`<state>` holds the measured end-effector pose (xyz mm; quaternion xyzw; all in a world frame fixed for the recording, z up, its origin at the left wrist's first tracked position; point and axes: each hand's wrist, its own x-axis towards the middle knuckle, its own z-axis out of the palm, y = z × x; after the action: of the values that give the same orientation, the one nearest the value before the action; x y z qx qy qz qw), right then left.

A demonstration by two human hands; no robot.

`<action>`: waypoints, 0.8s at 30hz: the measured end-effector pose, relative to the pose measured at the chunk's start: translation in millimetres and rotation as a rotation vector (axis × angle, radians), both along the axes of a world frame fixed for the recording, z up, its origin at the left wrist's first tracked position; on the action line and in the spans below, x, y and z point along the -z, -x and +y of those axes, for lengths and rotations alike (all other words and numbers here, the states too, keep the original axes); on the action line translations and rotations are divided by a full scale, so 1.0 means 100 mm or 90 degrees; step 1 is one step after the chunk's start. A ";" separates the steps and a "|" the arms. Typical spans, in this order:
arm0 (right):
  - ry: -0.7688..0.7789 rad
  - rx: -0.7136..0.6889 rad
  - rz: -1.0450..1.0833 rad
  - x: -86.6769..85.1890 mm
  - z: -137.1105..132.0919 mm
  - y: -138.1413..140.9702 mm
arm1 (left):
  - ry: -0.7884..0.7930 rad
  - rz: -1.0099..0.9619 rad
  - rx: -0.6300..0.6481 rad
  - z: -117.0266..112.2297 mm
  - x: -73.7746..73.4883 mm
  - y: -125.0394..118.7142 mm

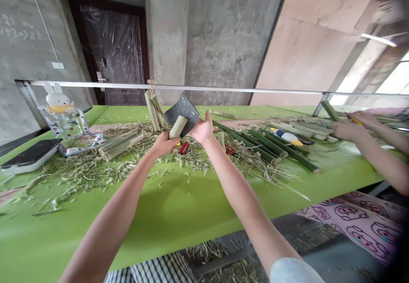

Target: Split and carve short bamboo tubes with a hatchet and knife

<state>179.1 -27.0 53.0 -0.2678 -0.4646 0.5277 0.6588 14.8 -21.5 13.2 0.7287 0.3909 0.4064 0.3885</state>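
My left hand [163, 144] is closed around the lower end of a short, pale peeled bamboo tube [178, 127], which tilts up to the right. My right hand [203, 129] grips the right edge of a curved dark grey sheet that looks like sandpaper [185, 106]. Its thumb points up, and some of its fingers are hidden behind the sheet. The sheet lies behind the tube; whether the two touch I cannot tell. Below them, a small red object [183, 148] rests on the table among the shavings.
Shavings [128, 176] litter the green-covered table [191, 202]. Peeled tubes [119, 143] lie left, near a rabbit-topped bottle [60, 112] and a black-and-white device [30, 155]. Green bamboo sticks [266, 142] lie right. A metal rail [223, 89] runs behind. Another person's hands [347, 125] work at far right.
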 end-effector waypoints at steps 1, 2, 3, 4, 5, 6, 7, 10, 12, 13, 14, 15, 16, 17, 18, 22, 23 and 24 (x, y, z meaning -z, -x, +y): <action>0.004 0.000 0.009 0.01 0.01 -0.01 | 0.020 -0.014 0.018 -0.02 -0.01 -0.01; 0.011 0.004 0.014 0.01 0.03 -0.02 | 0.038 -0.025 0.037 -0.04 -0.02 -0.01; 0.020 0.010 0.014 0.02 0.03 -0.03 | 0.054 -0.034 0.054 -0.06 -0.02 -0.02; 0.027 0.014 0.010 0.03 0.03 -0.03 | 0.067 -0.042 0.068 -0.08 -0.03 -0.02; 0.034 0.011 0.003 0.03 0.02 -0.04 | 0.076 -0.045 0.078 -0.10 -0.04 -0.02; 0.038 -0.001 -0.009 0.04 0.00 -0.04 | 0.084 -0.041 0.087 -0.11 -0.04 -0.01; 0.041 -0.016 -0.022 0.04 -0.01 -0.05 | 0.091 -0.032 0.097 -0.13 -0.05 -0.01; 0.046 -0.058 -0.065 0.05 -0.07 -0.07 | 0.089 0.015 0.128 -0.16 -0.08 0.00; 0.038 -0.079 -0.088 0.05 -0.10 -0.08 | 0.072 0.033 0.157 -0.17 -0.09 -0.01; 0.031 -0.088 -0.095 0.04 -0.10 -0.09 | 0.066 0.031 0.165 -0.17 -0.08 -0.02; 0.021 -0.097 -0.099 0.04 -0.10 -0.09 | 0.065 0.024 0.167 -0.16 -0.08 -0.04; 0.009 -0.105 -0.099 0.04 -0.11 -0.08 | 0.066 0.015 0.162 -0.16 -0.07 -0.06; -0.004 -0.112 -0.094 0.03 -0.11 -0.07 | 0.065 0.009 0.144 -0.16 -0.05 -0.08; -0.016 -0.115 -0.088 0.03 -0.11 -0.05 | 0.057 0.012 0.113 -0.15 -0.04 -0.10; -0.024 -0.114 -0.083 0.02 -0.12 -0.02 | 0.034 0.030 0.069 -0.16 -0.02 -0.12; -0.043 -0.059 -0.049 0.02 -0.13 0.15 | -0.148 0.194 -0.156 -0.23 0.02 -0.22; -0.047 -0.029 -0.027 0.01 -0.13 0.20 | -0.188 0.238 -0.205 -0.26 0.01 -0.25; -0.051 0.012 0.002 0.01 -0.12 0.23 | -0.216 0.282 -0.246 -0.30 0.01 -0.28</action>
<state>156.0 -38.6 52.2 -0.2448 -0.4815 0.5029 0.6748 42.7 -51.0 12.3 0.7660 0.5235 0.3637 0.0833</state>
